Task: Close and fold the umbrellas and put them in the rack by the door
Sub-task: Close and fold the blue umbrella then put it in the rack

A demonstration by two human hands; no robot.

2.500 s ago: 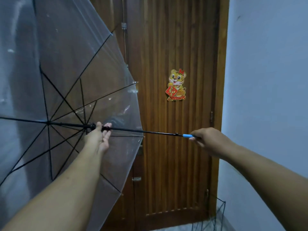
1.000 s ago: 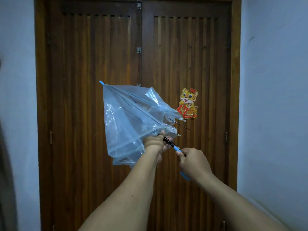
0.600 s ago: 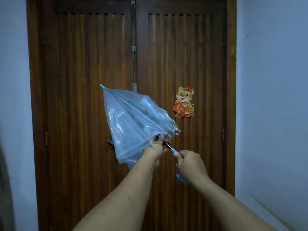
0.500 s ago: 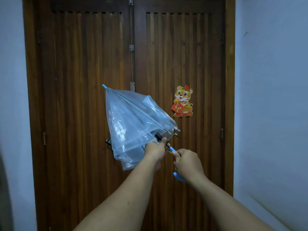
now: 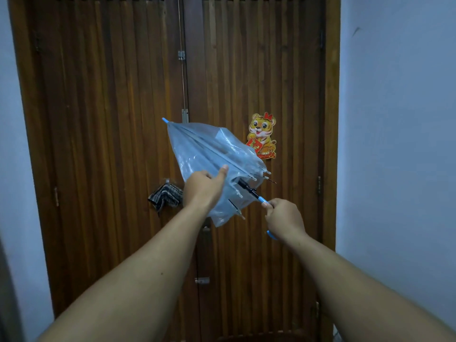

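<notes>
Here, both hands on umbrella

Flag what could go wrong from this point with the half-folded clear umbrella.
The canopy is still loose and bunched, so the left hand may wrap it unevenly. Bare rib tips stick out near the fingers and could poke or snag. The right hand alone holds the blue handle, so twisting could loosen it.

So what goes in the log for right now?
umbrella: collapsed, unwrapped | left hand: on canopy | right hand: gripping handle | rack: unseen
</notes>
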